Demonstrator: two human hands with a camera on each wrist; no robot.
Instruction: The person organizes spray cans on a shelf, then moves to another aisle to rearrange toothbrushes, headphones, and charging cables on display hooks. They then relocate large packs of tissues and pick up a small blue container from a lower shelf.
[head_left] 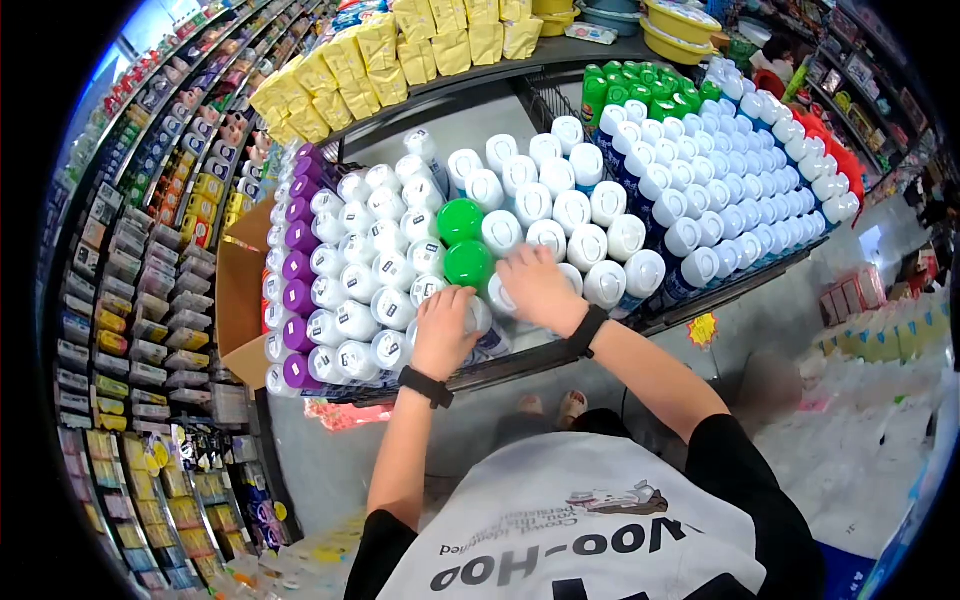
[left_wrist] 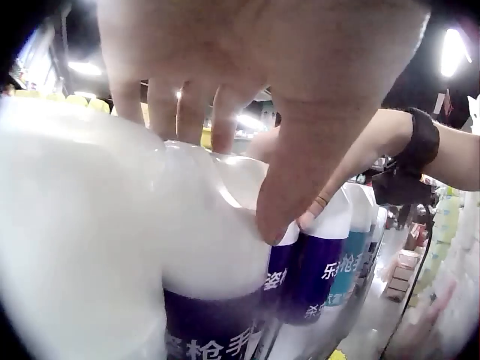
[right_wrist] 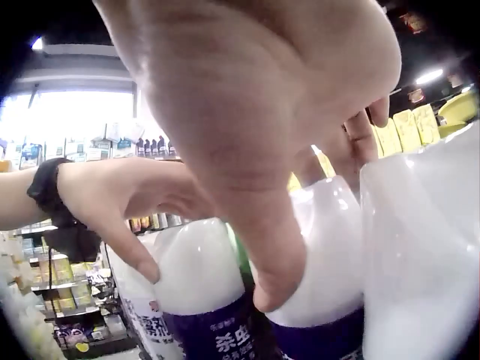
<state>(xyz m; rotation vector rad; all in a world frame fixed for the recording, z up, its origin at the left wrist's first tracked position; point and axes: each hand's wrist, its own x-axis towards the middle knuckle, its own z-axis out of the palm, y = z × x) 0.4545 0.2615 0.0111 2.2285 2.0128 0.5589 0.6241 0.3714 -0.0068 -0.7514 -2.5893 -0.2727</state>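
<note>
My left hand (head_left: 445, 335) is at the front edge of a dense display of aerosol cans, its thumb and fingers around the white cap of a purple-bodied aerosol can (right_wrist: 199, 270). Just to its right, my right hand (head_left: 540, 290) grips another white-capped aerosol can (right_wrist: 326, 232), thumb on the near side and fingers reaching over behind. Both cans stand upright, side by side. Two bright green caps (head_left: 468, 264) sit just beyond the hands. In the left wrist view, a large white cap (left_wrist: 75, 225) fills the near left.
Purple-capped cans (head_left: 298, 265) line the display's left side, beside a cardboard box (head_left: 243, 290). Blue-bodied cans (head_left: 700, 265) crowd the right, with green bottles (head_left: 595, 95) behind. Yellow packets (head_left: 380, 50) stand at the back. A dark rail (head_left: 540, 360) runs along the front.
</note>
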